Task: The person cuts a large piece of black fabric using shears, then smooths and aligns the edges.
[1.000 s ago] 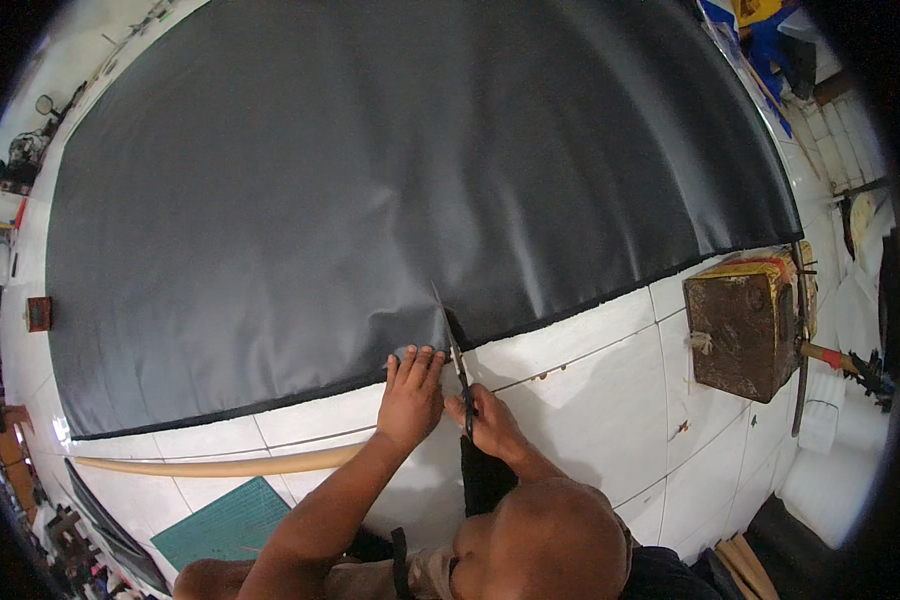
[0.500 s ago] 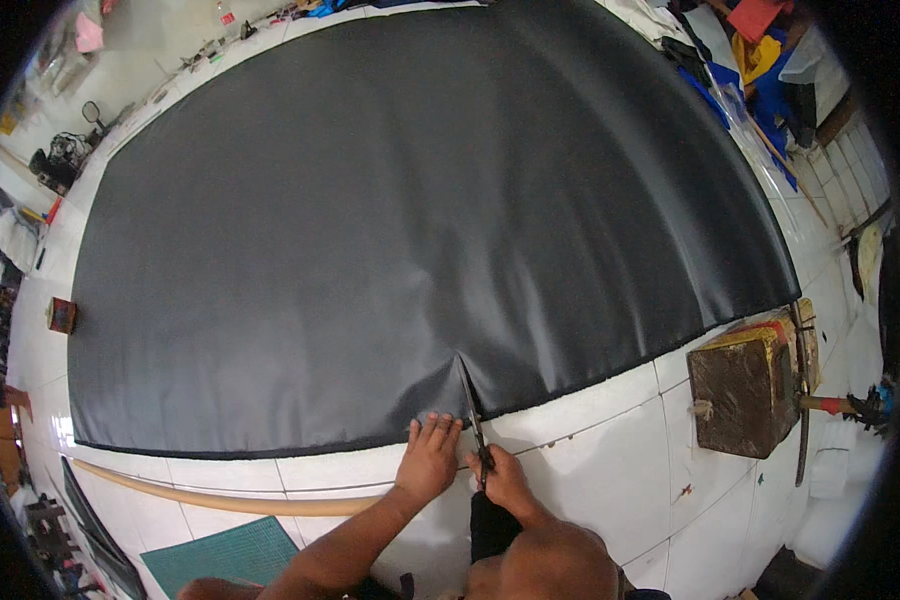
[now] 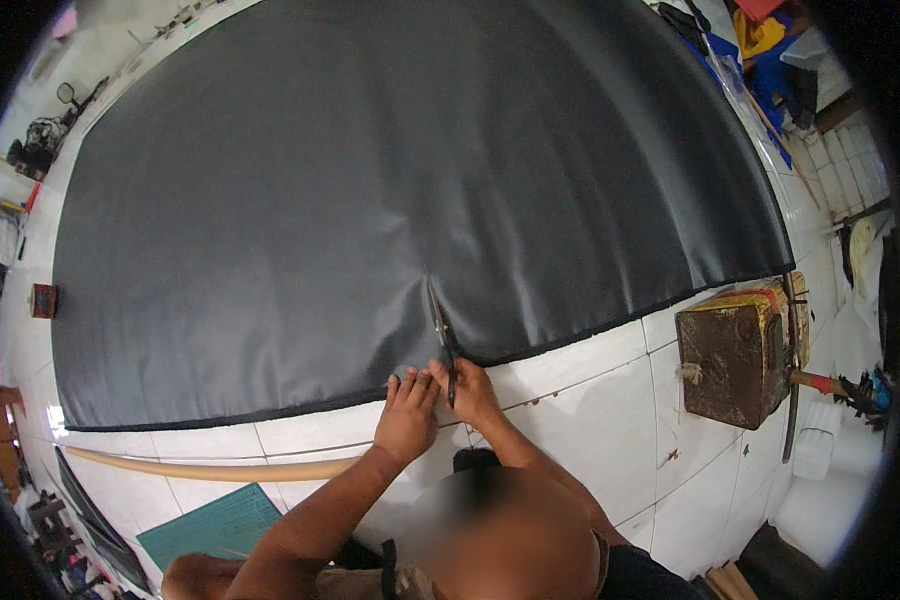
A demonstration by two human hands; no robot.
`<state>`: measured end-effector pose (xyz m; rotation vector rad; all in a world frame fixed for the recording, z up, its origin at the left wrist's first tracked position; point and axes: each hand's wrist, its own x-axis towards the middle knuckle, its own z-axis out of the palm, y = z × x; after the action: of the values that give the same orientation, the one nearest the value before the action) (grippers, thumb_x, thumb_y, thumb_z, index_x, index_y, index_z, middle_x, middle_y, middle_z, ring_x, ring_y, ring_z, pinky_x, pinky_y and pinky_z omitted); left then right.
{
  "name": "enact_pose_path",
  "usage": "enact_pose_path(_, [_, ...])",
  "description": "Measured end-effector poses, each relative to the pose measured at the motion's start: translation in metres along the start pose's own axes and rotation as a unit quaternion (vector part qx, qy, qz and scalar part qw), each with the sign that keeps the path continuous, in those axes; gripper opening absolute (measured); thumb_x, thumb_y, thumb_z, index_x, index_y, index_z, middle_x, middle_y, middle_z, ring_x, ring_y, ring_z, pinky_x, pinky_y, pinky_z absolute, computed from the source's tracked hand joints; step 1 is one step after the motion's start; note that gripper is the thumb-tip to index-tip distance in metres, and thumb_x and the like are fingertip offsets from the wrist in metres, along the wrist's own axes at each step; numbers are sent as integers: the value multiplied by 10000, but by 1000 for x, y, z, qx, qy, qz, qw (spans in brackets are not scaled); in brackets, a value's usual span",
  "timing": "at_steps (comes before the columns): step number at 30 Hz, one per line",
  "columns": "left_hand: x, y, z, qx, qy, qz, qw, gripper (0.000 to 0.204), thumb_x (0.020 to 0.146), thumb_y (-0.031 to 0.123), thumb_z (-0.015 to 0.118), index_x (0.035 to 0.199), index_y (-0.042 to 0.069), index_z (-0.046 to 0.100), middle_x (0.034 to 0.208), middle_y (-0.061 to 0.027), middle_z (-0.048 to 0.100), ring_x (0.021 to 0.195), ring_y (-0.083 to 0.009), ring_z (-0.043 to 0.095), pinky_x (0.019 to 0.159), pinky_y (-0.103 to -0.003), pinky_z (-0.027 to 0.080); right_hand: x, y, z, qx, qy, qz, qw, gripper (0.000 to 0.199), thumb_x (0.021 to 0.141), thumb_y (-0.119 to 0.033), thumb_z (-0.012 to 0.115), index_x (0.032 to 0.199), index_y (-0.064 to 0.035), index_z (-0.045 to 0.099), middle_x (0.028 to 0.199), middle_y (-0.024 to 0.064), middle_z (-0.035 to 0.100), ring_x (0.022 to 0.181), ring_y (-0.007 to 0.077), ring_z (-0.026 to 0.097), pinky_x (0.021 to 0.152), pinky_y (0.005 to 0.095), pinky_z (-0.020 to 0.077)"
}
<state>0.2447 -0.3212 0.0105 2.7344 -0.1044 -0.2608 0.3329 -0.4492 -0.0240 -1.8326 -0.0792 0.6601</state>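
Note:
A large sheet of smooth black leather-like material [image 3: 270, 230] lies spread over the white tiled floor. My right hand [image 3: 467, 393] is closed round the handles of a pair of scissors [image 3: 440, 325]. Their blades point away from me, into a cut that runs in from the sheet's near edge. The material rises in folds around the blade tips. Just left of the scissors, my left hand [image 3: 408, 412] lies flat with its fingers stretched out, fingertips on the sheet's near edge.
A long tan pole [image 3: 210, 468] and a green cutting mat [image 3: 210, 525] lie near left. At right stands a worn brown block [image 3: 732, 362] beside a metal bar. A small tin [image 3: 43, 301] sits by the sheet's left edge. Assorted clutter lines the far right.
My right hand has moved forward with the scissors, up to the sheet's near edge, and the blades reach deeper in. My left hand stays by the edge. The whole view has shifted somewhat.

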Motion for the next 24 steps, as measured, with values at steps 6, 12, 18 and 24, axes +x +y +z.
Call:
enact_pose_path(6, [2,1,-2,-15,-6,2,1000,591,827,126,602,1383,29,425,1419,-203,416,1367,-417,339,1115,-584,278,-1,-16,-9,-2,-49,69,996,519,929,-536,577,778,-40,589,647,65,572,576,169,574,548,317,452])
enact_pose_path(12, [3,1,-1,-9,63,3,998,531,825,143,601,1337,50,495,1328,-154,532,1287,-362,464,1093,-552,328,-39,-52,-31,110,-123,139,976,582,925,-609,525,785,-46,565,613,21,527,542,136,531,517,307,434])
enact_pose_path(18, [30,-1,-4,25,127,-32,991,236,816,181,650,1039,104,640,930,-91,624,964,-319,609,975,-498,445,-67,-40,-68,74,-106,177,976,481,922,-507,613,788,-54,524,630,6,522,544,124,527,520,289,447])
enact_pose_path(24, [36,-2,-19,-128,128,-93,979,80,829,109,662,845,56,604,850,-130,616,850,-334,611,731,-412,501,-86,-17,-71,136,-88,151,975,413,958,-440,582,819,-58,513,641,8,519,560,115,522,535,283,446])
